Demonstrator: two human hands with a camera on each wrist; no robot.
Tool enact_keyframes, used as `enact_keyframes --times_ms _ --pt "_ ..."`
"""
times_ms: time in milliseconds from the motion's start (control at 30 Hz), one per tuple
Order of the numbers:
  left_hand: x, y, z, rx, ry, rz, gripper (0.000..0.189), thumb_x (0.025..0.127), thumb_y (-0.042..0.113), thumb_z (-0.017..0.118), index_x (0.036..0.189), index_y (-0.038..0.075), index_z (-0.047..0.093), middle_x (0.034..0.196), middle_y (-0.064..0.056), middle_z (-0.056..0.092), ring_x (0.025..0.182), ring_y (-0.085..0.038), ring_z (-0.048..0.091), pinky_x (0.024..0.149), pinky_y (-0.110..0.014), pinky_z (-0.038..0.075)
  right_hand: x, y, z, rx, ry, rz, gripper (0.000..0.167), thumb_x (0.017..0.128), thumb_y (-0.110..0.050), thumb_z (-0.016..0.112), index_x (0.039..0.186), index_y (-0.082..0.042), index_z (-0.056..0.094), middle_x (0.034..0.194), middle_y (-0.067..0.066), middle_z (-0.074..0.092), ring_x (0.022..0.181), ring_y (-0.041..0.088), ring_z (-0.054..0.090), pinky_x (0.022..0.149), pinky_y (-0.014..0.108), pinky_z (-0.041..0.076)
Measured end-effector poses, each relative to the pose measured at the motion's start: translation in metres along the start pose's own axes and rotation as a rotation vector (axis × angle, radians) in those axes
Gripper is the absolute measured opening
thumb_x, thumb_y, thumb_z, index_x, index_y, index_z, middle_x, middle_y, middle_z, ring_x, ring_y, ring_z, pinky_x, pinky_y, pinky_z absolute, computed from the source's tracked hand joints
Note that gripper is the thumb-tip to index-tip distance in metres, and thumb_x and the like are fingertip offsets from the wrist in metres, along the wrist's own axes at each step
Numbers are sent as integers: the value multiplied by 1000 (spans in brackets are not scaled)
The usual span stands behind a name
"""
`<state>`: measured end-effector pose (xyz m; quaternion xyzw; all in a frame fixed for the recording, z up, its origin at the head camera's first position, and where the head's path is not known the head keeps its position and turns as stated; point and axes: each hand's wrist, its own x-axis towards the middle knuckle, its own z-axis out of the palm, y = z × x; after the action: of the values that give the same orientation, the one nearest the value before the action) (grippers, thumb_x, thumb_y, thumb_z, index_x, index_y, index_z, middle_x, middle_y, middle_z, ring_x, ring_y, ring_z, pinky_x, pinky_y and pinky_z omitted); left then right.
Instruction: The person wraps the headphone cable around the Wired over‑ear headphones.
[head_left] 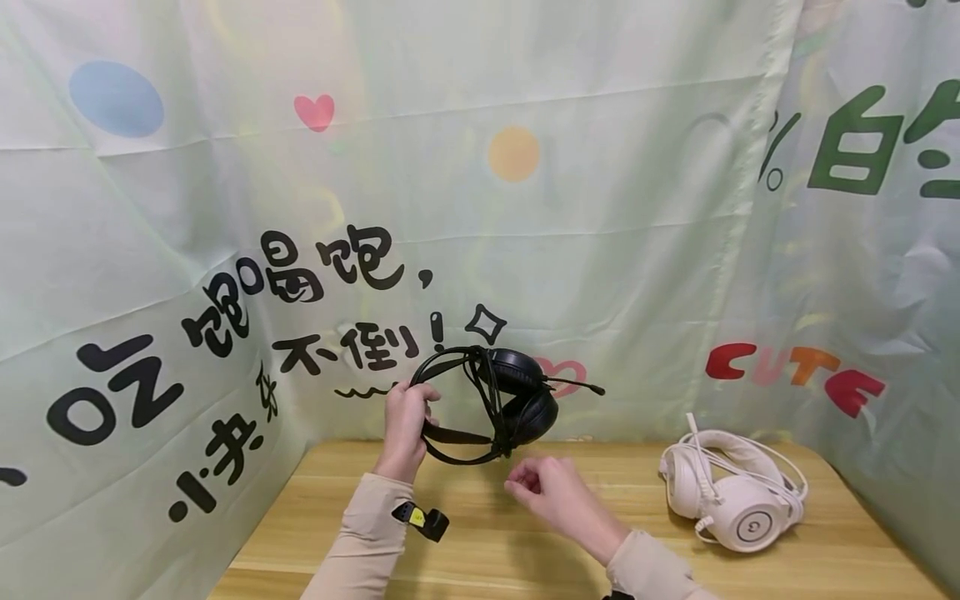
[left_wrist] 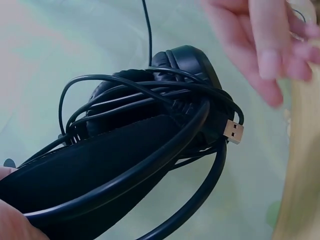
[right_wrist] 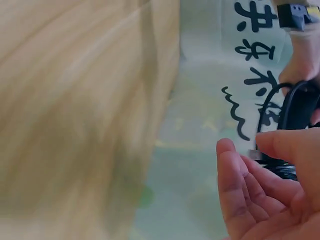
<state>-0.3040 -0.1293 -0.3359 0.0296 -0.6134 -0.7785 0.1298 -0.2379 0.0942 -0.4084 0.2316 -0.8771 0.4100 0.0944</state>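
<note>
A black headset [head_left: 531,415] is held up above the table, its ear cups to the right and its thin microphone arm [head_left: 576,384] pointing right. My left hand [head_left: 407,423] grips it by the headband. The black cable [left_wrist: 145,92] is wound in loops around the headset, and a silver USB plug [left_wrist: 234,131] sticks out beside the ear cups in the left wrist view. Just below and to the right of the headset is my right hand [head_left: 561,497], apart from it. Its fingers [right_wrist: 231,185] are loosely bent and hold nothing.
A white headset [head_left: 750,510] with its cable lies on the right side of the wooden table [head_left: 330,492]. Pale printed cloth [head_left: 600,275] hangs behind the table and along both sides. A black strap with a small device [head_left: 422,518] is on the left wrist.
</note>
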Motion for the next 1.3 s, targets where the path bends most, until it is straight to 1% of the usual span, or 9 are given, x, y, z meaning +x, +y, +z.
enact_keyframes --times_ms 100,267,400,533,700,933,1067,1167,1300 --pt "0 1 -2 -26 -8 -4 23 82 -6 56 87 11 41 60 5 38 49 -10 37 50 -23 39 3 8 8 129 -11 50 17 99 -18 74 104 -1 76 82 6 75 69 6 64 63 21 56" --pt "-2 3 -4 -54 -30 -14 27 84 -6 55 90 12 36 60 6 36 49 -10 35 52 -23 37 10 14 19 527 -37 171 37 104 -13 68 126 16 65 100 21 78 87 22 78 80 32 66" --pt "-3 3 -5 -68 -35 -19 28 84 -6 55 90 13 34 61 6 36 49 -9 35 52 -23 37 16 17 26 803 -56 253 41 105 -11 65 133 18 60 110 12 79 100 15 76 96 34 64" --pt "-4 3 -6 -81 -30 -22 27 84 -6 55 89 13 36 63 6 37 49 -8 35 52 -23 36 19 22 29 957 -58 296 38 105 -8 66 133 16 60 107 1 79 101 11 74 96 26 62" --pt "-3 2 -6 -96 -32 -20 27 83 -7 54 91 12 36 61 7 37 49 -8 35 52 -23 36 21 25 33 1046 -32 309 31 103 -3 65 131 11 62 105 -2 79 102 9 75 94 23 61" --pt "-4 4 -7 -123 -27 -22 39 83 -7 53 114 9 37 61 7 35 49 -8 34 51 -22 35 23 28 39 1103 11 294 15 104 -1 63 117 -2 69 103 -4 80 99 6 76 92 21 61" --pt "-5 5 -9 -123 -23 -20 30 83 -8 53 100 10 37 62 7 36 49 -8 35 50 -21 36 22 30 42 1069 24 287 10 105 -3 64 109 -6 72 98 -6 80 93 5 75 88 20 61" --pt "-5 6 -11 -116 -21 -14 29 83 -8 54 93 12 36 63 6 36 49 -8 35 49 -21 37 21 30 43 1020 25 278 9 104 -7 66 109 -4 73 97 -6 79 90 5 73 85 20 61" --pt "-5 9 -16 -119 -14 -2 27 83 -8 55 94 11 38 64 6 36 50 -8 34 49 -21 37 16 34 44 937 11 272 14 103 -11 69 110 0 74 96 -4 78 89 7 72 85 22 62"
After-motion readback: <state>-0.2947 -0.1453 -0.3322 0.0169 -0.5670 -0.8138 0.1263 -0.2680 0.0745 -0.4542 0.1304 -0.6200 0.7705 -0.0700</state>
